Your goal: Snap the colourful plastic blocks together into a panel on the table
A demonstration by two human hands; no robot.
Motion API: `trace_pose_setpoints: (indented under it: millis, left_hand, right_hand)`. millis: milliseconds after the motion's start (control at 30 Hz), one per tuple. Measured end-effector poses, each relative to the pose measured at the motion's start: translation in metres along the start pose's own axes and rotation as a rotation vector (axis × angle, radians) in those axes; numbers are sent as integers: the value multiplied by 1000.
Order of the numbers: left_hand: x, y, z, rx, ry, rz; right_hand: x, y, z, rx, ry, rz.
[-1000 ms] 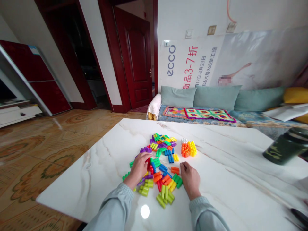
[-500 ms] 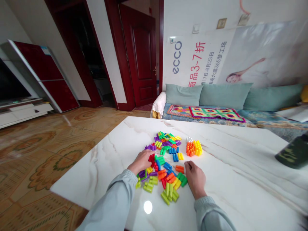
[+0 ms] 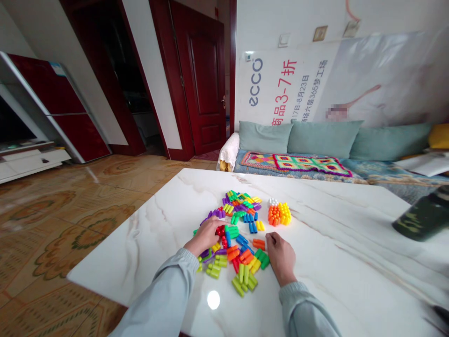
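A spread of small plastic building blocks shaped like joined tubes covers the middle of the white table. My left hand (image 3: 206,234) is at the left of the pile, its fingers closed around a red block (image 3: 220,230); part of the grip is hidden. Green blocks (image 3: 231,231) and a blue one lie just right of those fingers. My right hand (image 3: 281,256) rests at the pile's right side, fingers curled in. What it holds, if anything, is hidden. Beside its fingertips lies an orange block (image 3: 258,244), with dark green blocks (image 3: 262,258) nearer to me.
Upright clusters of orange blocks (image 3: 274,216), yellow blocks (image 3: 285,214) and white blocks (image 3: 272,202) stand at the back right of the pile. Lime green blocks (image 3: 244,280) lie near me. A camouflage-patterned dark container (image 3: 421,217) is at the table's right. Beyond is a sofa (image 3: 326,140).
The whole view has shifted slightly, so everything appears a little farther left. Both hands keep nearly the same places among the blocks.
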State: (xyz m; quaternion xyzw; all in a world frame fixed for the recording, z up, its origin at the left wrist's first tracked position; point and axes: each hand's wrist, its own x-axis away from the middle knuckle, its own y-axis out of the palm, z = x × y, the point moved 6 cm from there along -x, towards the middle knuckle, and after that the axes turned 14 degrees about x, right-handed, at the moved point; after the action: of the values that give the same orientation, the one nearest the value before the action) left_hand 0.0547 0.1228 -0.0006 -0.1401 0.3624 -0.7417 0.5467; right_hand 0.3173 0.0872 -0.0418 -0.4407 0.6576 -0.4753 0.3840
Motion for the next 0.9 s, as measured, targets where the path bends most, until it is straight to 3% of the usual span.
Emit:
trace_pose_setpoints:
  millis: [200, 300, 367, 500, 800, 900]
  left_hand:
    - [13, -15, -11, 389, -74, 435]
    - [19, -13, -14, 572, -130, 521]
    - [22, -8, -17, 825, -195, 568]
    - [24, 2, -17, 1154, -304, 605]
    - [19, 13, -18, 1324, -424, 613]
    - [17, 11, -13, 1263, -418, 565]
  right_hand:
    - [0, -1, 0, -27, 11, 4]
    - [1, -2, 0, -20, 13, -3]
    - [1, -3, -1, -20, 8, -11]
    - [2, -3, -1, -13, 5, -15]
    - [0, -1, 0, -7, 8, -1]
    - [-1, 0, 0, -7, 7, -5]
